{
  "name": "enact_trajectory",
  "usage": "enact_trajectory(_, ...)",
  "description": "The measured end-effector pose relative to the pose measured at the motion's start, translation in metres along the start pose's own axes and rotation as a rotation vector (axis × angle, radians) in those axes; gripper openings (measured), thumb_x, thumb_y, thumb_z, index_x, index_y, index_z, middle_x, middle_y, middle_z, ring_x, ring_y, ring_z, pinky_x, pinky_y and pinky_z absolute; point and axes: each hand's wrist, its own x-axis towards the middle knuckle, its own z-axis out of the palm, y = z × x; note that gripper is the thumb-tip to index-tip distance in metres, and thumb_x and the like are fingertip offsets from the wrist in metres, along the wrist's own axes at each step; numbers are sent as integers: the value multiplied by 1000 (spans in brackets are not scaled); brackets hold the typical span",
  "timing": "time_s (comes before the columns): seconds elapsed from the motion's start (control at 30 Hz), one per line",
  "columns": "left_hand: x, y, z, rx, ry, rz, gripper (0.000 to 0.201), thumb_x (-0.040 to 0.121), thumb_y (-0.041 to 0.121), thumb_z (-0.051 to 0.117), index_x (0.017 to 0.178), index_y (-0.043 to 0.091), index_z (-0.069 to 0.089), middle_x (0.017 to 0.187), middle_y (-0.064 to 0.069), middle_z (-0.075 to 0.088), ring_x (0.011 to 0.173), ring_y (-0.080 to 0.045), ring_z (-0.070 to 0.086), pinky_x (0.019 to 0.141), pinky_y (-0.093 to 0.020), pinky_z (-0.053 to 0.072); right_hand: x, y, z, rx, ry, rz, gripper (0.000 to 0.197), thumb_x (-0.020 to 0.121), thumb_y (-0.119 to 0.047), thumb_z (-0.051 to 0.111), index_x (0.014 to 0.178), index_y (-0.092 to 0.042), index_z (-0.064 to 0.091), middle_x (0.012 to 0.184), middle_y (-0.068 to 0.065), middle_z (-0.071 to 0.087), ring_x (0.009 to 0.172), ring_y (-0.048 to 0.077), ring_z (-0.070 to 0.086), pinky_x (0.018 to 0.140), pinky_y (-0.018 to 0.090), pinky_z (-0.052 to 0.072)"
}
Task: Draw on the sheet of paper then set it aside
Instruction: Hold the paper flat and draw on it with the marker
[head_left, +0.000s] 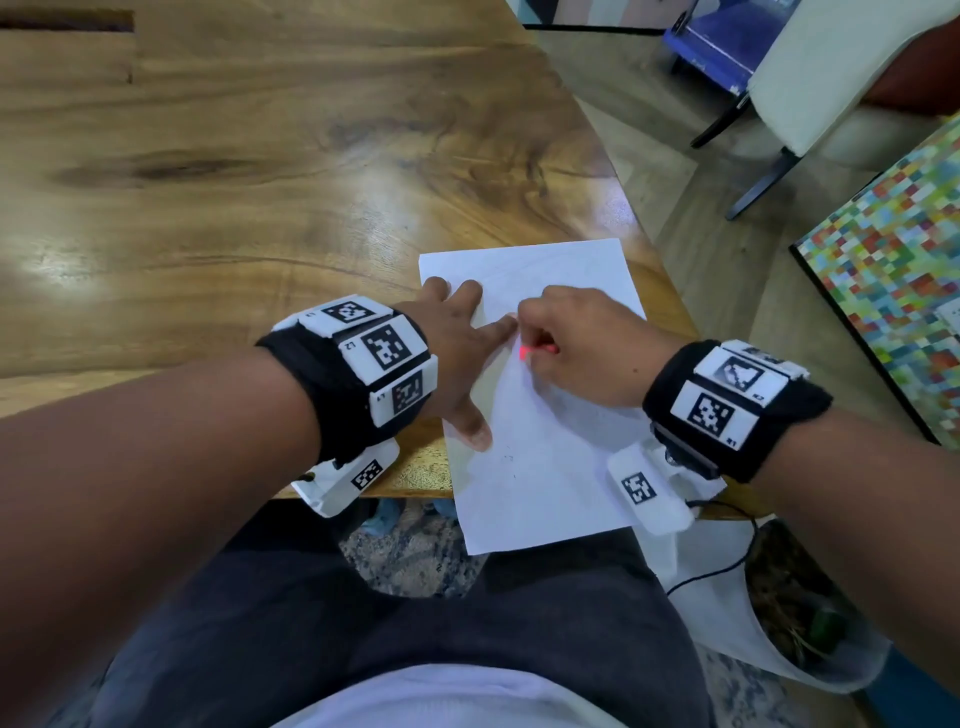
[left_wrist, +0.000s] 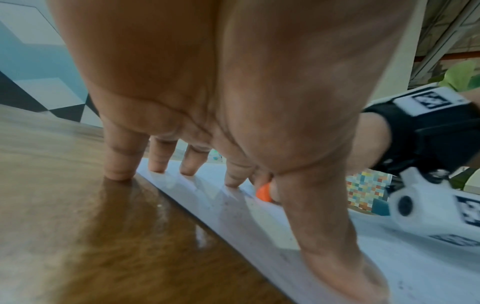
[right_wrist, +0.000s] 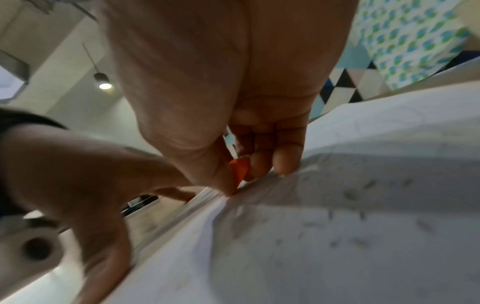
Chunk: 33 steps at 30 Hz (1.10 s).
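A white sheet of paper lies at the wooden table's near right corner, its lower end hanging over the edge. My left hand is spread flat, its fingertips and thumb pressing the sheet's left edge. My right hand rests on the paper and grips a short orange pen, its tip hidden under the fingers. The orange pen shows between the right thumb and fingers, touching the paper. An orange end of the pen shows just behind the left index finger. Faint marks are on the sheet.
The wooden table stretches to the left and back. Its right edge runs beside the paper, with floor beyond. A multicoloured mosaic board and a chair stand at right. A potted plant sits low at right.
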Motion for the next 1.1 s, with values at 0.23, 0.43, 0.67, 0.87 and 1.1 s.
enact_trajectory(0.23, -1, 1, -1, 17, 4, -12, 129, 63, 81, 73, 160, 38, -2, 154, -9, 19, 142, -36, 21, 97, -50, 48, -3, 6, 0, 25, 11, 19, 6, 87, -24, 57, 82, -26, 55, 87, -8, 50, 85, 18, 53, 79, 37, 48)
enact_trajectory(0.43, -1, 2, -2, 26, 12, -14, 129, 62, 83, 72, 159, 39, -1, 153, -9, 20, 140, -36, 23, 95, -49, 49, -5, 5, 0, 23, 26, 32, 4, 86, -24, 57, 82, -24, 56, 86, -8, 50, 83, 18, 52, 80, 39, 49)
enact_trajectory(0.67, 1, 3, -4, 22, 9, -8, 125, 60, 83, 73, 156, 51, -1, 146, -8, 23, 134, -35, 25, 86, -44, 49, -6, 7, 0, 4, -8, -7, 4, 88, -26, 58, 84, -25, 57, 86, -10, 48, 84, 16, 52, 80, 37, 49)
enact_trajectory(0.87, 2, 2, -2, -5, -6, -19, 129, 60, 82, 74, 156, 51, -7, 149, -7, 20, 136, -35, 22, 92, -50, 51, -3, 11, -5, -30, 35, 57, 9, 89, -25, 54, 80, -23, 52, 86, -5, 49, 82, 19, 54, 78, 41, 50)
enact_trajectory(1.1, 2, 4, -3, -17, -27, -7, 123, 62, 80, 75, 152, 59, -6, 145, -8, 20, 135, -36, 20, 93, -51, 50, -25, -1, 5, -23, -52, -77, 9, 90, -24, 56, 82, -27, 51, 89, -11, 46, 84, 15, 53, 74, 31, 46)
